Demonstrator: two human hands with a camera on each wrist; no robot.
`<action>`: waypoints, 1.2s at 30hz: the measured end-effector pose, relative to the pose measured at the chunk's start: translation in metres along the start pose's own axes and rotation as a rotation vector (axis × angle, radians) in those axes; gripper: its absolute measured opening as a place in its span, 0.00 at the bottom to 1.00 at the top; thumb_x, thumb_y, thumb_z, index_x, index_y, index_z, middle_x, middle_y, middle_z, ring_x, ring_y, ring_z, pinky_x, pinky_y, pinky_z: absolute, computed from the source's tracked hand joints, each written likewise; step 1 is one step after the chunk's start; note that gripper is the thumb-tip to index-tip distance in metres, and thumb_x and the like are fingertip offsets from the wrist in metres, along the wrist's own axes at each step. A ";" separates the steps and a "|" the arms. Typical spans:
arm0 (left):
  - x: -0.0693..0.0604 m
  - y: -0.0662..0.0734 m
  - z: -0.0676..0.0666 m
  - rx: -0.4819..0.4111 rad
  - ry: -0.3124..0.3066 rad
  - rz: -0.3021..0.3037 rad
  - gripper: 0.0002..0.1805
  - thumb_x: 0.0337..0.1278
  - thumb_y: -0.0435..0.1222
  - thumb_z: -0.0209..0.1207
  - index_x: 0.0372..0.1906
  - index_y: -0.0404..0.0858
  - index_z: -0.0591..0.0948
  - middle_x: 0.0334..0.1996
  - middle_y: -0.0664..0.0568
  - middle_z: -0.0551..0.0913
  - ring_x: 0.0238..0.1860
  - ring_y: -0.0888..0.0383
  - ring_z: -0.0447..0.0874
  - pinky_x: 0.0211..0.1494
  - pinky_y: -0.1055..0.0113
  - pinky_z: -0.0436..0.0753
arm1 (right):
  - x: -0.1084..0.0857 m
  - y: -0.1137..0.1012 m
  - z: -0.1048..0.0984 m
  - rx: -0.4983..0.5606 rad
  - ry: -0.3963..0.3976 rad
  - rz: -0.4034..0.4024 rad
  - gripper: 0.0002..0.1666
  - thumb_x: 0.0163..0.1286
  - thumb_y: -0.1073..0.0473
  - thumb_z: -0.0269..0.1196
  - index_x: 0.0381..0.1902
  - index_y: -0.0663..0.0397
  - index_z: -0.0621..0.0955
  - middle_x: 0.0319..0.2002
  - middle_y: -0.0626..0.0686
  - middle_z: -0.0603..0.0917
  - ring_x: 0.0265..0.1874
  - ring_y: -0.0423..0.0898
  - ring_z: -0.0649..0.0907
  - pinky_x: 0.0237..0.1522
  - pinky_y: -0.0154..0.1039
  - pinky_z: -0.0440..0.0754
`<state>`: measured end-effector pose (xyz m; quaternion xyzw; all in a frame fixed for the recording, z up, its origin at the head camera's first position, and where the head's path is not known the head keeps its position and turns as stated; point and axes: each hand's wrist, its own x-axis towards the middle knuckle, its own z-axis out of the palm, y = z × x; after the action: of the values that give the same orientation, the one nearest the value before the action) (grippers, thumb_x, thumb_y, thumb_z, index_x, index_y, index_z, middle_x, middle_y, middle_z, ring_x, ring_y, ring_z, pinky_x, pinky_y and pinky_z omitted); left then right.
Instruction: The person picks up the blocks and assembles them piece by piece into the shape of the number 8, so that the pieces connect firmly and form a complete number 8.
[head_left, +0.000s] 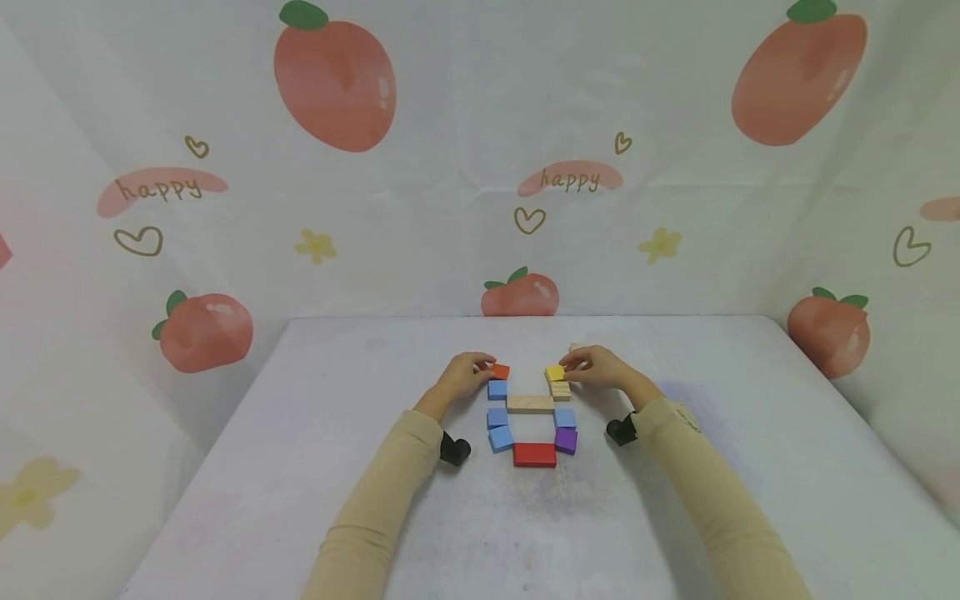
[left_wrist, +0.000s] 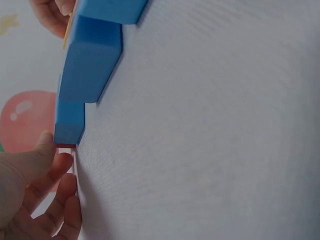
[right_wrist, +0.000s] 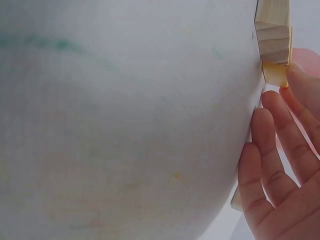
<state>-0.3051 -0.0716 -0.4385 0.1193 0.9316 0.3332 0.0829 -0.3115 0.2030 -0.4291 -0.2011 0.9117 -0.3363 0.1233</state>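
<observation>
My left hand (head_left: 465, 377) pinches an orange-red block (head_left: 502, 372) at the far left of a ring of blocks. In the left wrist view only a thin red edge of that block (left_wrist: 66, 146) shows, by the thumb and index finger, beyond a blue block (left_wrist: 70, 122). On the far right of the ring, my right hand (head_left: 597, 367) pinches a yellow block (head_left: 554, 372). It lies against a plain wooden block (head_left: 560, 392). The right wrist view shows the yellow block (right_wrist: 275, 74) between thumb and index finger, its other fingers spread along the tabletop.
A long wooden block (head_left: 530, 405) bridges the ring's middle. Several blue blocks (head_left: 497, 417), a purple block (head_left: 566, 440) and a red block (head_left: 535, 455) form the nearer part. Another wooden block (head_left: 577, 347) lies behind the right hand. A printed cloth (head_left: 420, 208) hangs behind the white table (head_left: 315, 467).
</observation>
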 end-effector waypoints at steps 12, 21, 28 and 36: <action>0.001 -0.001 0.001 0.001 0.007 -0.002 0.17 0.62 0.34 0.56 0.56 0.40 0.77 0.46 0.44 0.81 0.46 0.52 0.76 0.53 0.61 0.77 | 0.000 -0.001 -0.001 0.002 -0.006 0.011 0.18 0.64 0.60 0.62 0.49 0.63 0.79 0.45 0.63 0.82 0.47 0.56 0.80 0.48 0.46 0.81; 0.001 -0.002 0.001 0.001 0.005 -0.003 0.17 0.62 0.34 0.56 0.55 0.40 0.78 0.46 0.46 0.81 0.46 0.53 0.76 0.54 0.62 0.76 | 0.000 0.000 0.000 0.002 -0.005 -0.008 0.18 0.63 0.60 0.62 0.49 0.64 0.80 0.45 0.63 0.82 0.46 0.55 0.81 0.47 0.45 0.81; 0.030 -0.034 0.019 -0.001 0.002 0.036 0.16 0.59 0.39 0.59 0.53 0.46 0.79 0.43 0.50 0.81 0.43 0.54 0.76 0.51 0.63 0.77 | 0.001 -0.001 0.000 0.000 -0.012 0.003 0.18 0.63 0.59 0.62 0.49 0.63 0.79 0.45 0.62 0.82 0.46 0.55 0.80 0.48 0.46 0.81; 0.016 -0.020 0.011 -0.020 0.016 0.048 0.16 0.61 0.36 0.57 0.54 0.42 0.79 0.43 0.47 0.81 0.43 0.54 0.77 0.50 0.64 0.77 | 0.001 0.000 0.000 -0.001 -0.002 -0.013 0.17 0.63 0.61 0.62 0.48 0.64 0.80 0.45 0.63 0.82 0.46 0.55 0.80 0.50 0.48 0.80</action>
<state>-0.3212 -0.0753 -0.4605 0.1381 0.9257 0.3456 0.0685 -0.3119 0.2024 -0.4294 -0.2073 0.9105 -0.3362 0.1221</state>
